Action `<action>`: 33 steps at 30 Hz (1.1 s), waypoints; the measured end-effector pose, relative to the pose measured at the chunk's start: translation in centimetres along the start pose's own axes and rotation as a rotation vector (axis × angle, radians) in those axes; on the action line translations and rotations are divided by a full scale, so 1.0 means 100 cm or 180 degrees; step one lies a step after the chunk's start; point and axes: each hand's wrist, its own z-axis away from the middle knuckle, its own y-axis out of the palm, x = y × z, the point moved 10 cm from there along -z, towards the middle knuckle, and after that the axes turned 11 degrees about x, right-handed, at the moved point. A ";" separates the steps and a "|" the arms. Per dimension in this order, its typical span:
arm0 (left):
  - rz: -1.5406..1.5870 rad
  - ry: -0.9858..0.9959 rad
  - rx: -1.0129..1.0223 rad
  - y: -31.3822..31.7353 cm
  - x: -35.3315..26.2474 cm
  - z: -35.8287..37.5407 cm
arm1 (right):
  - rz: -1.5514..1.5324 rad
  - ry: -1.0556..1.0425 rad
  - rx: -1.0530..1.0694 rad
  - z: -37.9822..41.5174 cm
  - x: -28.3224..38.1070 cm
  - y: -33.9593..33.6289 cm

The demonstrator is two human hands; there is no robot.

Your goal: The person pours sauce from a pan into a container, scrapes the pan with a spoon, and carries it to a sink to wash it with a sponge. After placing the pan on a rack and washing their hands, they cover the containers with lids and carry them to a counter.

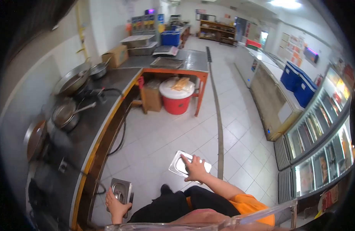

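In the lower left of the head view, my left hand (116, 208) grips a small rectangular steel pan lid (123, 186) by its side, thumb and fingers at its edges. A round recess shows in the middle of that lid. My right hand (196, 169) holds a second, brighter steel pan lid (177, 158), with its fingers spread across the top. This one is tilted and reflects the light; its recess is partly covered by my fingers. Both lids are held above the tiled floor, apart from each other. Their undersides are hidden.
A dark counter with an orange edge (96, 144) runs along the left, bearing a wok (71, 82) and pots. A red bucket (175, 104) with a white lid stands under the far table. On the right are a chest freezer (268, 104), blue coolers (304, 92) and a glass-door fridge (320, 165).
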 end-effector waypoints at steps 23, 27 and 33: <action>-0.1391 0.3623 0.1109 0.308 -0.779 -0.398 | -0.1792 0.4090 -0.0395 -0.047 -0.599 -0.016; -0.1151 0.3711 0.1080 0.367 -0.912 -0.440 | -0.1564 0.4303 -0.0462 -0.084 -0.716 -0.006; -0.0835 0.3653 0.1016 0.378 -1.076 -0.502 | -0.1461 0.4143 -0.0049 -0.173 -0.886 -0.038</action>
